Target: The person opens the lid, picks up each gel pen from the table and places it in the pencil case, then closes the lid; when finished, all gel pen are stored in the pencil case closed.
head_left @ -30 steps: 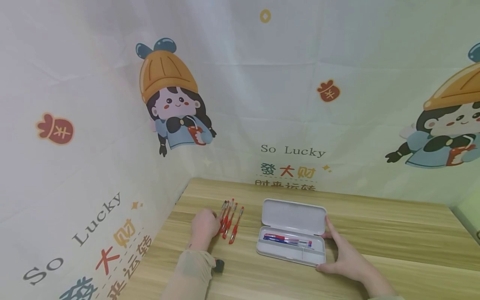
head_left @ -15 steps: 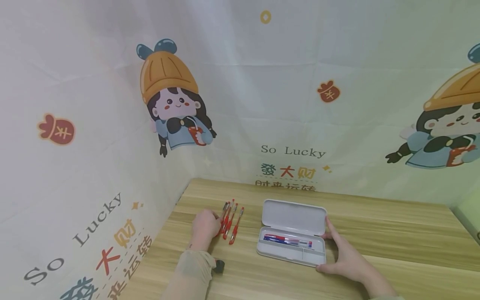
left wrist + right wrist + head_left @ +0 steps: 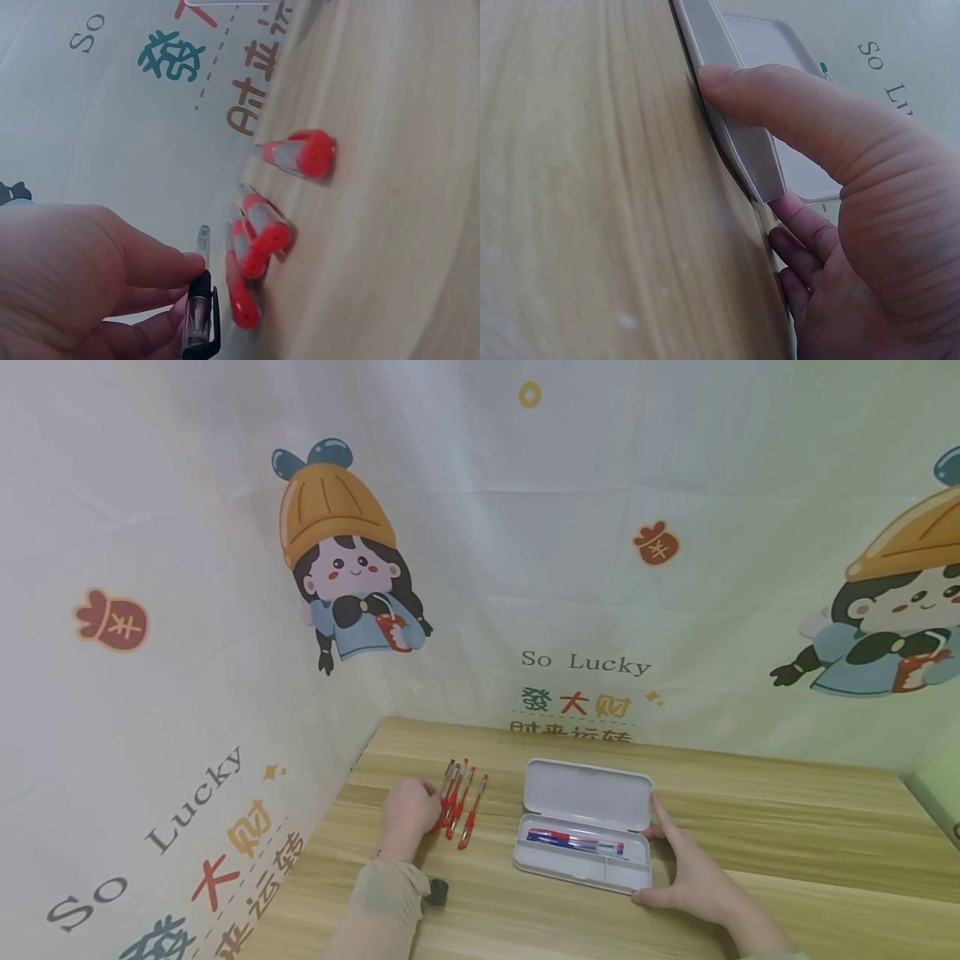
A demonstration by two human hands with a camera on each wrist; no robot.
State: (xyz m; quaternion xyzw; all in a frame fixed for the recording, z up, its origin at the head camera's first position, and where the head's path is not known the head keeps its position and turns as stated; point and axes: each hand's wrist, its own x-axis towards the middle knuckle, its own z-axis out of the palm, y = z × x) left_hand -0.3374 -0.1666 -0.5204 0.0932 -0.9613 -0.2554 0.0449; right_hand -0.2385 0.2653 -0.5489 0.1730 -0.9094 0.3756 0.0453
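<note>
My left hand (image 3: 411, 814) is at the left of the table, pinching a black-capped pen (image 3: 198, 322) between thumb and fingers in the left wrist view. Close beside it lie several red pens (image 3: 467, 828), their caps toward that hand's camera. An open pale pencil case (image 3: 588, 795) lies right of the pens with its lid tipped back. Inside its rear compartment are red and blue pens (image 3: 555, 838). My right hand (image 3: 693, 877) grips the case's right end, with the thumb (image 3: 757, 94) on the front wall and the fingers behind.
The wood-grain table (image 3: 772, 827) meets a printed cloth backdrop (image 3: 480, 527) at the rear and left. A small black object (image 3: 437, 892) shows at the left sleeve's cuff.
The dark-ended pen at my left hand has shifted slightly. My right hand and the pencil case stay in place.
</note>
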